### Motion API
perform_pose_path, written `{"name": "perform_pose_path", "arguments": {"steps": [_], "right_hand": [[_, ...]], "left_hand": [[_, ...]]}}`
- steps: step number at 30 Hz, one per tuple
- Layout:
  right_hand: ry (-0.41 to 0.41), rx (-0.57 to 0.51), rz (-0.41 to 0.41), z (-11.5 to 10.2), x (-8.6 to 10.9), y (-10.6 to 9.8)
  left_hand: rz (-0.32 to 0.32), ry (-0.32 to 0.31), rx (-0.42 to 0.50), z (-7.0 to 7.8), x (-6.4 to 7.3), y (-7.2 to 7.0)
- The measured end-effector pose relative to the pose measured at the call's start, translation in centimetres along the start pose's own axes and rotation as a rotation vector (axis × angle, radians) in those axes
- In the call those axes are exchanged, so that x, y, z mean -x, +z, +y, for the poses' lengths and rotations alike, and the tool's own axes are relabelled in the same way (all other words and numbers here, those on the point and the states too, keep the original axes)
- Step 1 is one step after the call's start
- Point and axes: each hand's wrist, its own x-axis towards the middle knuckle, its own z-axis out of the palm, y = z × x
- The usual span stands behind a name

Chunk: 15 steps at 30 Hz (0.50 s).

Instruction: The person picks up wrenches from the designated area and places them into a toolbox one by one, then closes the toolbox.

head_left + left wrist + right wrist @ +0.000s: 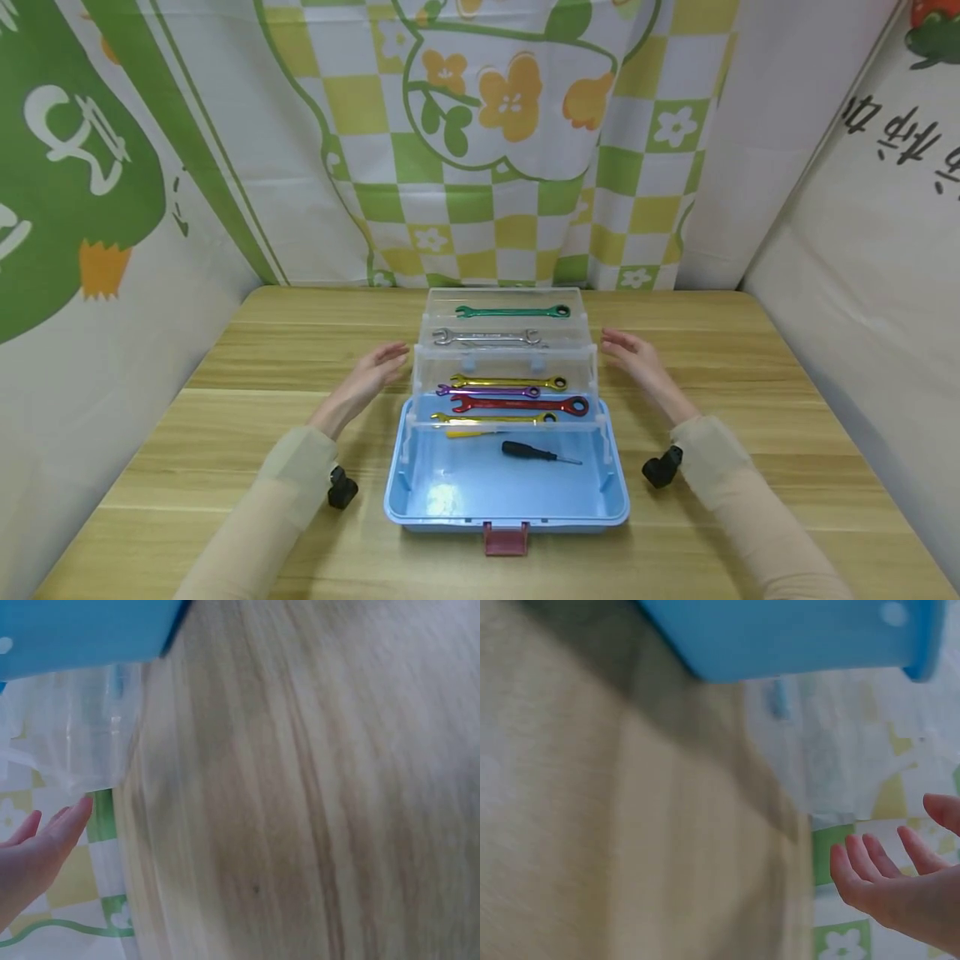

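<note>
A blue toolbox with a clear, tiered lid and tray section stands unfolded at the table's middle. Its clear trays hold several wrenches, among them a green wrench, a silver wrench, a purple wrench and a red wrench. In the blue base lies a black-handled screwdriver, with a yellow-handled tool behind it, partly covered by the tray. My left hand is held just left of the clear trays, fingers extended. On the other side my right hand hovers with relaxed fingers, holding nothing.
The wooden table stretches out on both sides of the toolbox. A patterned green and yellow curtain hangs behind the table's back edge. At the toolbox's front hangs a dark red latch.
</note>
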Motion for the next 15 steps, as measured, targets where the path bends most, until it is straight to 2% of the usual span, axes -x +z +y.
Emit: {"name": "perform_pose_path", "arguments": {"steps": [6,10,15], "right_hand": [[0.046,-0.043,-0.058,1.7,-0.1,0.7],[0.099,-0.168,-0.124,2.4,-0.1,1.3],[0.152,-0.327,-0.149,2.6,-0.1,2.1]], "left_hand": [[-0.088,-0.035,0.104,-0.6,-0.9,0.3],[-0.137,-0.059,0.131,-1.0,-1.3,0.5],[-0.159,-0.082,0.132,-1.3,-1.6,0.8]]}}
